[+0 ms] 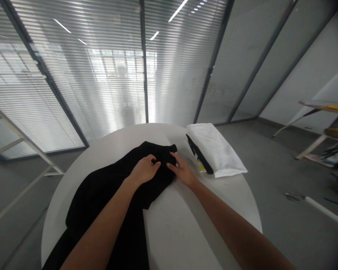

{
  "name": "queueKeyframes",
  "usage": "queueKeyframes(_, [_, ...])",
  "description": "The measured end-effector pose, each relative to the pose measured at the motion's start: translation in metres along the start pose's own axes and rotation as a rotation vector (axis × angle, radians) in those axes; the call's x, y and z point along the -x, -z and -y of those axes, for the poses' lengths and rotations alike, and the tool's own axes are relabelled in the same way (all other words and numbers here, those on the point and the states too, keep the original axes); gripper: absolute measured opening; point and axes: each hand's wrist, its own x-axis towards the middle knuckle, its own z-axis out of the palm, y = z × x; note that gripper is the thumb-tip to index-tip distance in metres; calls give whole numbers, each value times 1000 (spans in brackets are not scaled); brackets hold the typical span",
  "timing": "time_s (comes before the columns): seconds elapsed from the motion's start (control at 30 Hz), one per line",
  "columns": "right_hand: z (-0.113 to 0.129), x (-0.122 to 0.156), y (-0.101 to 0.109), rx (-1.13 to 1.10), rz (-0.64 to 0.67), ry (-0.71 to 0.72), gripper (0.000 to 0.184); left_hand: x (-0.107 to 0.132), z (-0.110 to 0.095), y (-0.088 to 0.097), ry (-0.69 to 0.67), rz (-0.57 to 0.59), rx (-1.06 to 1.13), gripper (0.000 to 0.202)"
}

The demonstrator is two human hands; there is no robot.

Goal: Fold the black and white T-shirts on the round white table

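Observation:
A black garment [109,180] lies loosely spread over the left half of a round white table [174,221], running down toward me past the bottom of the view. My left hand [145,170] rests on its upper part, fingers curled in and gripping the cloth, the fingertips partly hidden. Just to the right, my right hand [183,170] touches the garment's right end, thumb and forefinger apart on the fabric. What kind of garment it is cannot be told.
Right of my hands lie a white folded cloth or soft package [216,150] and a narrow black item [199,155] with a yellow label. A white metal frame [25,138] stands at the left. Blinds-covered glass panels [115,93] rise behind the table.

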Motion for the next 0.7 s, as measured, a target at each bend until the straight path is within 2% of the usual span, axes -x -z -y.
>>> queueKeyframes(0.1, [0, 2, 0, 40, 51, 96, 58, -5, 11, -10, 11, -53, -76, 51])
queueKeyframes(0.23, [7, 5, 0, 52, 87, 186, 56, -9, 20, -16, 1, -92, -113, 48])
queueKeyframes(0.33, [15, 8, -3, 118, 124, 273, 56, -12, 22, -12, -43, -122, 8, 39])
queueKeyframes(0.4, [21, 11, -5, 180, 158, 324, 59, -14, 19, -5, -84, -145, 165, 37])
queueKeyframes(0.53, [27, 15, -9, 297, 212, 390, 64, -13, 14, 7, -93, -110, 469, 40])
queueKeyframes(0.7, [28, 16, -10, 422, 196, 388, 62, -13, 16, 11, -75, -121, 513, 35])
